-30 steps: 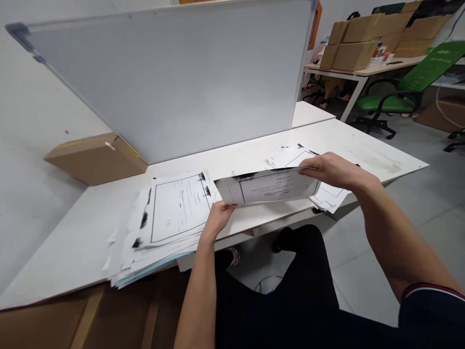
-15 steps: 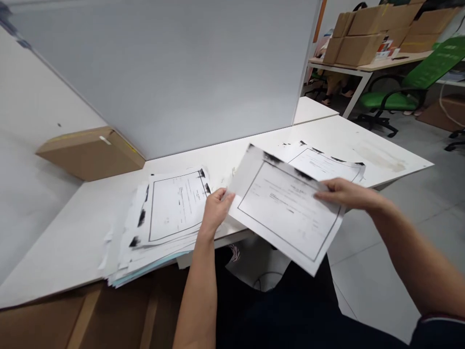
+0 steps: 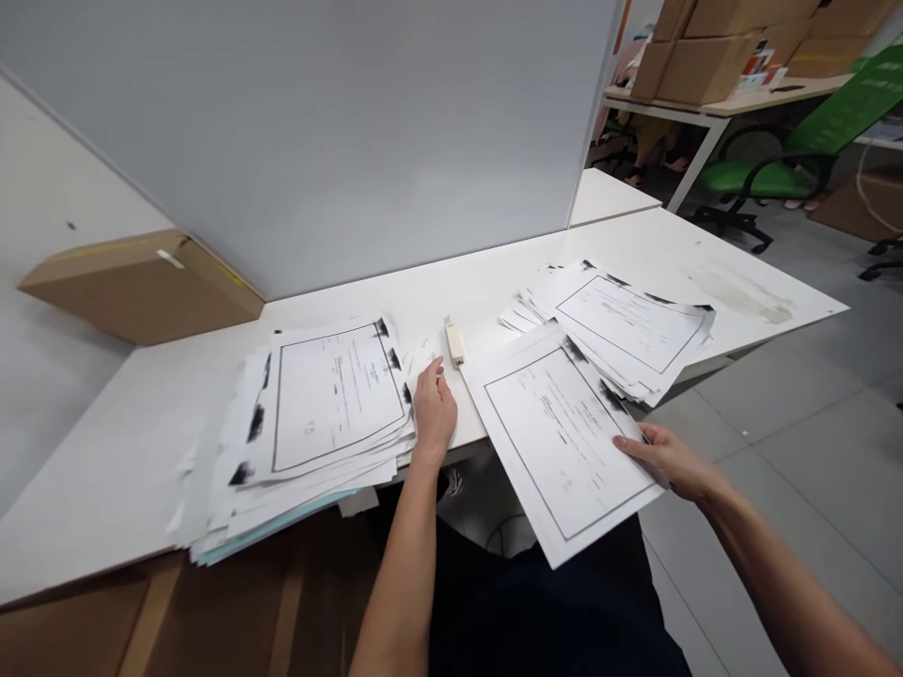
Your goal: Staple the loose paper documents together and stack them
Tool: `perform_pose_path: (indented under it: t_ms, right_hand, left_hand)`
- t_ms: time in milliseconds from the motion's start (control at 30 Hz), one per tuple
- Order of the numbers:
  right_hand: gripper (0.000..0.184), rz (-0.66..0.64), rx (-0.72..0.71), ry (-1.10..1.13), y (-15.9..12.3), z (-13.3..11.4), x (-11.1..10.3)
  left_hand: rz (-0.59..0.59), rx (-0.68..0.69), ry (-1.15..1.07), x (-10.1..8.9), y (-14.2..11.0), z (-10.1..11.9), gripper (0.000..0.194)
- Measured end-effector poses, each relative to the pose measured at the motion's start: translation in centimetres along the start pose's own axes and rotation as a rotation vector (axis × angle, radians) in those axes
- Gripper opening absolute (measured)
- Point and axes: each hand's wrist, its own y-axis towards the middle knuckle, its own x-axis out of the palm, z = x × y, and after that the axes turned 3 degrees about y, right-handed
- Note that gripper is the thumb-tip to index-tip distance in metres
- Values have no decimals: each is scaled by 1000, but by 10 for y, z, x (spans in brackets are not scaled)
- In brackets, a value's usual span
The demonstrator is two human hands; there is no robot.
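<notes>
My right hand (image 3: 669, 459) pinches the right edge of a printed sheet (image 3: 557, 437), thumb on top. The sheet has a black border frame and black smudges along its upper edge, and it tilts over the table's front edge. My left hand (image 3: 435, 411) is off the sheet, holding nothing visible, its fingers pointing away and slightly curled. Just beyond its fingertips lies a small cream, oblong object (image 3: 454, 344). To its left is a thick stack of similar sheets (image 3: 339, 400). Another, looser pile of sheets (image 3: 631, 324) lies behind the held one.
A large whiteboard panel (image 3: 353, 141) stands along the back of the white table (image 3: 127, 423). At the left leans a cardboard box (image 3: 141, 291). Farther right are a green chair (image 3: 754, 179) and a desk with stacked cartons (image 3: 705, 70); a person's feet show beneath it.
My left hand has let go of the sheet and moved slightly right, beside the left stack. My right hand has lowered and turned the sheet, uncovering the cream object and more of the right pile.
</notes>
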Motion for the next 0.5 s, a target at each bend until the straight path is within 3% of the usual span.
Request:
perform_pose_path:
  t_ms: [333, 500]
  right_hand:
    - [30, 8, -21, -31, 5, -10, 8]
    - [31, 10, -15, -20, 7, -7, 11]
  left_hand:
    - [-86, 81, 35, 0, 4, 2, 48]
    - [-141, 46, 53, 4, 8, -1, 50]
